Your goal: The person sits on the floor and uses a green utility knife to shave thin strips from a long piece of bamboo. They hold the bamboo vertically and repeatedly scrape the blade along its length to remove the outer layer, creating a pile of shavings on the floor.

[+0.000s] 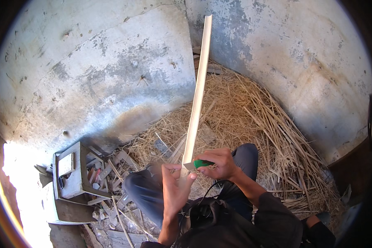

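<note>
A long, pale split bamboo strip [197, 97] with a shallow channel along it slants up and away from me toward the corner of the walls. My left hand [175, 188] grips its near end, with thumb and fingers on either side. In my right hand [221, 163] is a knife with a green handle [202, 163], my fingers wrapped round it. Its short grey blade [189, 166] lies across the strip just beyond my left thumb. Whether the edge cuts into the bamboo is too small to tell.
Straw-like shavings [231, 107] cover the ground ahead, with a pile of thin bamboo sticks [277, 136] along the right wall. On the left stands a small wooden stool [76, 175] among scraps. Stained walls [124, 53] meet behind the strip. My bent legs [140, 194] flank the work.
</note>
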